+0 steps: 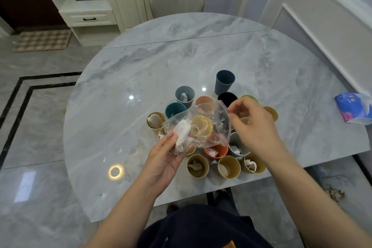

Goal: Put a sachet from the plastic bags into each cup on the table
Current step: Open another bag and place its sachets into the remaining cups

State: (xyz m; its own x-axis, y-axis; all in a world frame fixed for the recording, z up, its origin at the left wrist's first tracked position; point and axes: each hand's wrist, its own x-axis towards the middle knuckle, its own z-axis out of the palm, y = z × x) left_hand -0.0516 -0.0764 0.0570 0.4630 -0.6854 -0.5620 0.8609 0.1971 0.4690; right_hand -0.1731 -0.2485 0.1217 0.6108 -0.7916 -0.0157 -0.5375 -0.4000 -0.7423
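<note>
Most cups already hold sachets; the yellow cup (202, 128) looks empty. Left hand (167, 155) grips the plastic bag (201, 125); right hand (251, 125) pinches its rim.

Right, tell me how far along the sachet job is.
Partly done. Sachets already sit in several cups, such as the grey-blue cup and the orange cup. The left hand holds the plastic bag, and the right hand pinches its rim. The dark blue cup looks empty; others are hidden.

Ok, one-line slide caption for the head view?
Left hand holds clear plastic bag of white sachets over coloured cups; right hand pinches its rim.
</note>
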